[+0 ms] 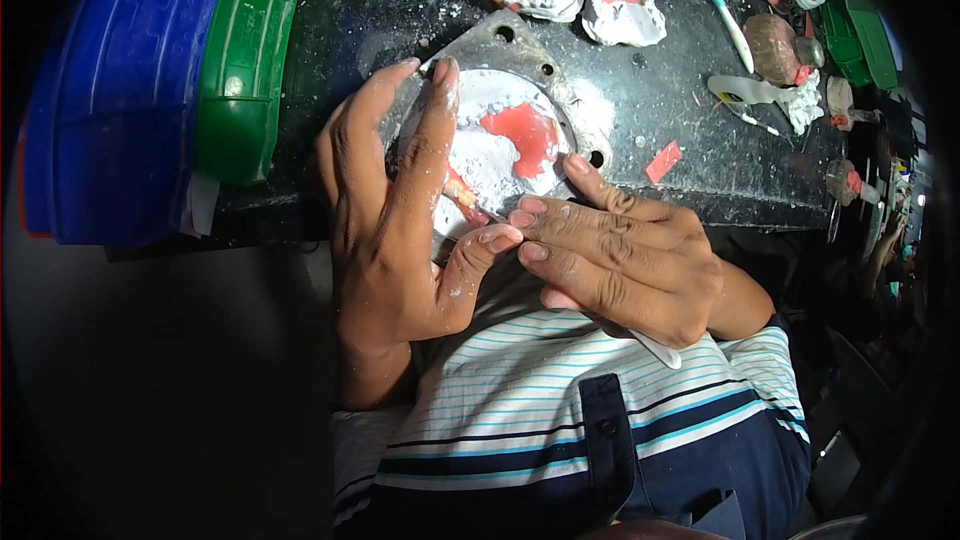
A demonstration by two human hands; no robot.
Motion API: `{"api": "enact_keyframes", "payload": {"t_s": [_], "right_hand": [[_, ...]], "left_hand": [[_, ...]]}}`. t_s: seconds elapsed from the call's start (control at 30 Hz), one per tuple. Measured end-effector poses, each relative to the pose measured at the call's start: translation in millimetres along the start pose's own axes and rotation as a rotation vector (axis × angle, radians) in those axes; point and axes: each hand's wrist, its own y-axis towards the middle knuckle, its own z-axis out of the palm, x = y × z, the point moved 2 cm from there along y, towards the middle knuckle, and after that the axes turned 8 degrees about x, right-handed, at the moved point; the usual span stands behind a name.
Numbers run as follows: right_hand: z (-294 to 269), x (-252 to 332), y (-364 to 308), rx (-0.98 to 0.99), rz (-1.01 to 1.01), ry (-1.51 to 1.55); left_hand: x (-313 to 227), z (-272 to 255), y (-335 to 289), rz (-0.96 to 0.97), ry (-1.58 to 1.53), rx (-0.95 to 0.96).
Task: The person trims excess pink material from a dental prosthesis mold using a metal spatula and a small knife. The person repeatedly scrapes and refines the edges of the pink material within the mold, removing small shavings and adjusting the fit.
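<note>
A metal dental flask [578, 98] filled with white plaster [505, 90] lies at the table's near edge. A pink wax patch [525, 138] shows in the plaster, and a few tooth-coloured pieces [459, 190] sit at its near left side. My left hand [395, 230] grips the flask, its fingers over the left and far rim and its thumb at the near side. In my right hand [625, 255] is a slim metal carving tool [660, 351], its tip by the teeth and its flat end sticking out below the palm. My right fingertips meet my left thumb.
Two plaster dental casts with pink wax [625, 12] stand beyond the flask. A teal-and-white brush [722, 5], a glass burner [780, 48] and a pink wax scrap [663, 162] lie right. Blue [130, 90] and green bins [245, 70] stand left. White crumbs dot the black tabletop [660, 100].
</note>
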Motion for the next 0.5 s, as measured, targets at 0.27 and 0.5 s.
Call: {"api": "enact_keyframes", "payload": {"t_s": [0.27,0.5], "right_hand": [[1.9,2.1,-2.2,0.086,-0.034,-0.104],[-7.5,-3.2,5.0,0.019,0.072,0.043]], "left_hand": [[-1.0,-0.5,1.0,-0.013,-0.015,0.001],[-1.3,0.1,1.7,-0.033,-0.016,0.009]]}}
